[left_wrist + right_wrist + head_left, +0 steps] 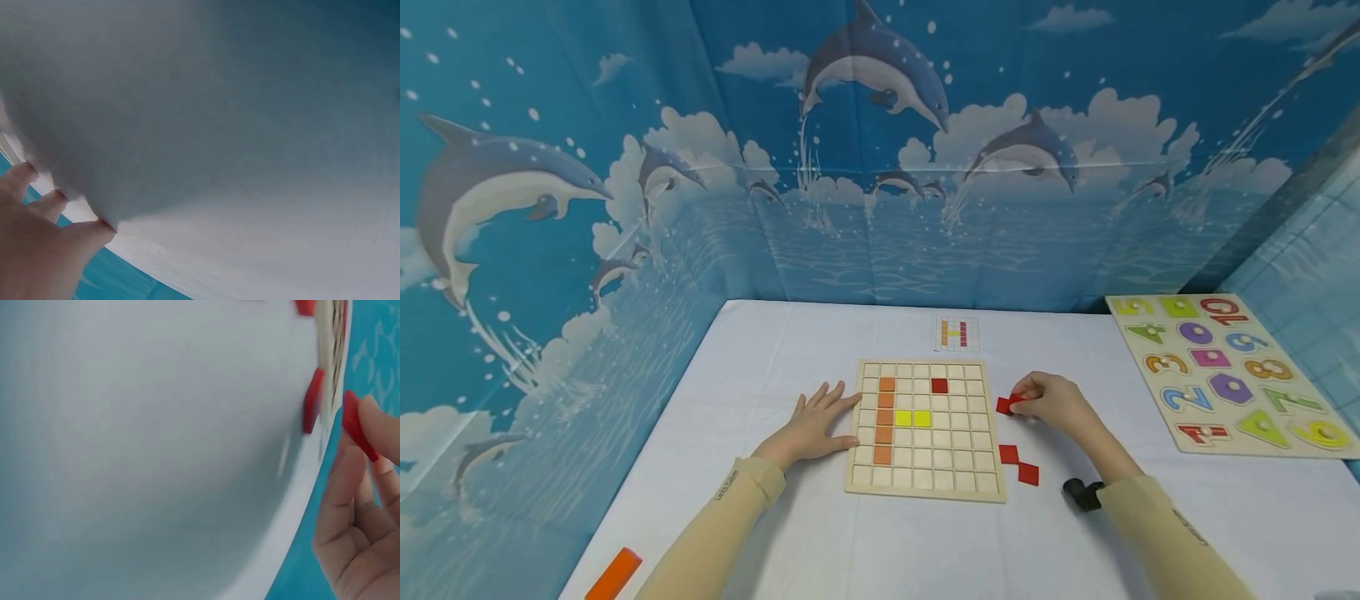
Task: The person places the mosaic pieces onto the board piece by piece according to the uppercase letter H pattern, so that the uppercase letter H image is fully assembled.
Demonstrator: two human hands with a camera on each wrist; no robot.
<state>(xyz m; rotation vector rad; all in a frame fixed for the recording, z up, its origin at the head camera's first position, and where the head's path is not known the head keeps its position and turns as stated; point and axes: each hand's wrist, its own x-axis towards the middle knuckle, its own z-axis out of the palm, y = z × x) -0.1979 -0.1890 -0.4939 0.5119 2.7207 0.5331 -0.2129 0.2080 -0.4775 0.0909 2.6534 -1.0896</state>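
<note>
A wooden grid board lies on the white table. On it are a column of several orange square tiles, two yellow tiles side by side and one dark red tile. My left hand rests with spread fingers at the board's left edge. To the right of the board, my right hand pinches a red square tile between thumb and fingers. Another red tile lies just beside those fingertips. Two more red tiles lie nearer me, close to the board's right edge.
Behind the board lies a small pattern card with coloured squares. A number-and-shape puzzle board occupies the right side. An orange stick sits at the near left. Dolphin-print curtains stand behind the table.
</note>
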